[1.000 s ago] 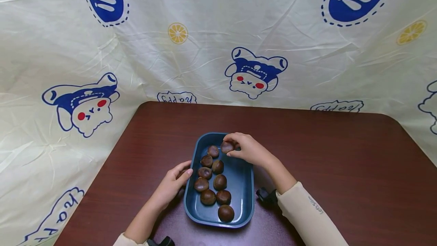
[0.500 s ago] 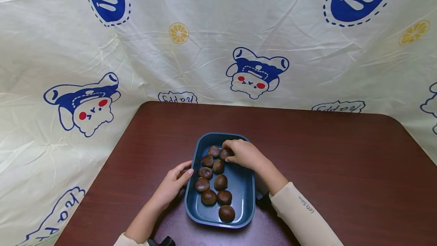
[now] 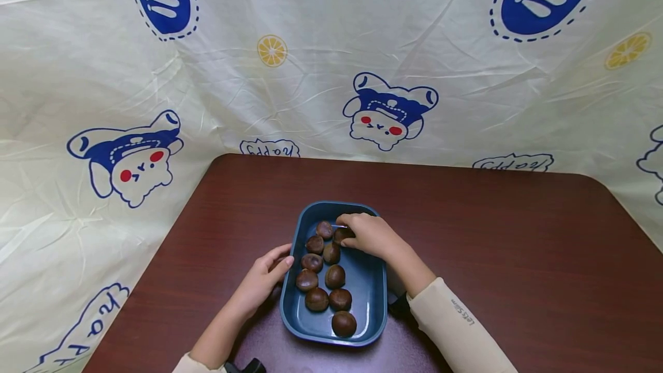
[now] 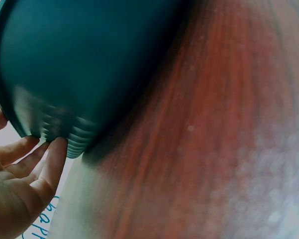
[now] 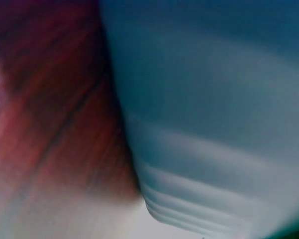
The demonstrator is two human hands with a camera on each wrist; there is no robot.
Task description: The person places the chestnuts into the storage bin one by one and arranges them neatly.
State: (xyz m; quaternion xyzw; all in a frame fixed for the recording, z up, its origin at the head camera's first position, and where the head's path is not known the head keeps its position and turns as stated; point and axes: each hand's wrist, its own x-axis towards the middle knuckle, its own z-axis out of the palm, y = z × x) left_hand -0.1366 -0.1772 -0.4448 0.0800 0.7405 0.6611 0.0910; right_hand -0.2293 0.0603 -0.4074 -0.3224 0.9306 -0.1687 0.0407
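A blue rectangular tray [image 3: 370,304] stands on the table with several brown chestnuts [image 3: 334,276] in it, mostly gathered along its left half. My right hand [image 3: 370,235] reaches over the far right rim and pinches one chestnut [image 3: 342,235] between thumb and fingers, low inside the tray. That chestnut is partly covered by the fingers. At the tray's left side, my left hand [image 3: 264,275] steadies it, thumb at the rim. In the left wrist view, fairly straight fingers [image 4: 52,164] touch the outer wall. Only the tray's outer wall [image 5: 199,124] shows in the right wrist view, not the hand.
The dark red-brown wooden table [image 3: 492,246] extends on both sides of the tray. A pale printed cloth [image 3: 305,96] hangs behind the table and down its left side. A black wrist device [image 3: 252,366] sits near the left sleeve.
My right hand has lowered the pinched chestnut toward the tray floor, coming slightly nearer to me beside the other chestnuts. My left hand has stayed at the tray's side.
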